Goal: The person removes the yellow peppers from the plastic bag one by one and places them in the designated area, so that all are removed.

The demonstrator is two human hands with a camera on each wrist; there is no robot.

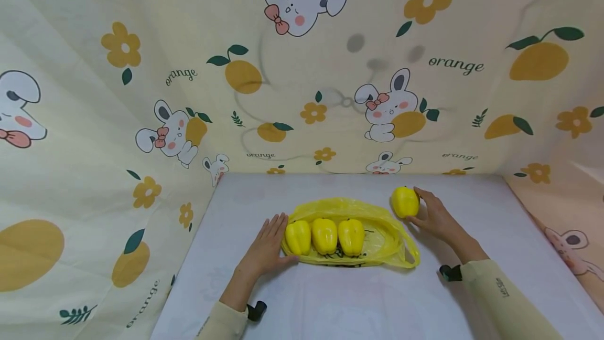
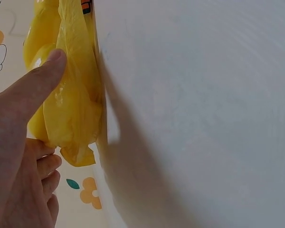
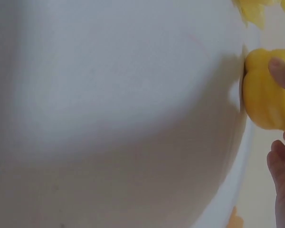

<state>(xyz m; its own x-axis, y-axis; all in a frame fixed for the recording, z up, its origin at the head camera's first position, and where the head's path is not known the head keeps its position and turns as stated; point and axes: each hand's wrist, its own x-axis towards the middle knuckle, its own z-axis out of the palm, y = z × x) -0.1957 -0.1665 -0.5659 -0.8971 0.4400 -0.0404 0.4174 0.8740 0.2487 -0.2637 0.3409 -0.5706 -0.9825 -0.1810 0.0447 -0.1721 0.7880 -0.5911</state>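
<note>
Head view: one loose pepper [image 1: 405, 202] is located at the far right of the yellow bag [image 1: 381, 240], just beside its rim. It stands with its stem end up. The right hand [image 1: 436, 218] has it between thumb and index finger, the index at the far right side and the thumb at the near right. Right wrist view confirms the thumb against the pepper; two other fingertips are seen apart from it. Whether the pepper's underside bears on the counter [image 1: 349, 303] cannot be told.

The bag lies on the counter, mouth spread, with a handle loop [image 1: 413, 257] at its near right end. Three peppers [image 1: 324, 236], also yellow, are in a row from its left end toward the middle; the right part shows crumpled plastic and dark print.

The left hand [image 1: 268, 245] is at the bag's left end, not clamped: fingers extended together toward the far side, thumb spread to the near edge. Left wrist view shows the thumb against the plastic. The two hands are well apart, one on either side of the bag.

Both sleeves [image 1: 502, 293] are light beige, each with a dark wrist device [image 1: 450, 273]. Behind the counter hangs a cream cloth [image 1: 292, 83] printed with rabbits, oranges and flowers.
</note>
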